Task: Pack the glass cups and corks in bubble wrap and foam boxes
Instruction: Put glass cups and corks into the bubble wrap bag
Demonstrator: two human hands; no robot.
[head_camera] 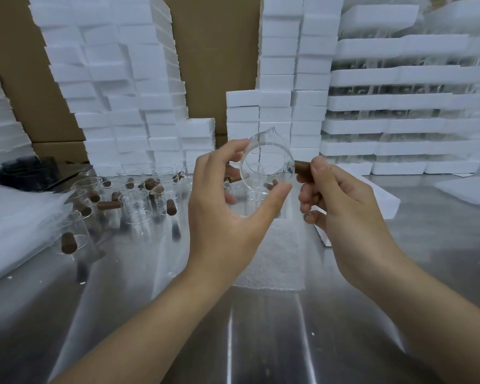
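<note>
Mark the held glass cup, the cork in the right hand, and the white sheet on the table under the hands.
Glass cup (266, 167): head view, centre of its round outline.
Cork (302, 165): head view, exposed brown end.
White sheet (272, 261): head view, bare textured middle.

Front: bare bench (150, 314) ran open from the near edge to the foam box (272, 259); widest lane, only the forearms crossed it.
Centre: both hands hung over the foam box. The left hand (227, 214) gripped a glass cup (266, 167), the right hand (341, 200) pinched a cork (302, 167) at its rim; narrow gap between them.
Left: loose cups and corks (133, 198) crowded the bench; bubble wrap pile (17, 217) blocked the far edge.
Back: foam stacks (117, 87) walled the rear; the slot between them ended at cardboard (216, 51).
Right: foam slab (383, 200) lay just beside the right hand. Bare bench lay beyond it, up to a flat foam sheet (466, 189). Stacked trays (405, 106) closed the back.
</note>
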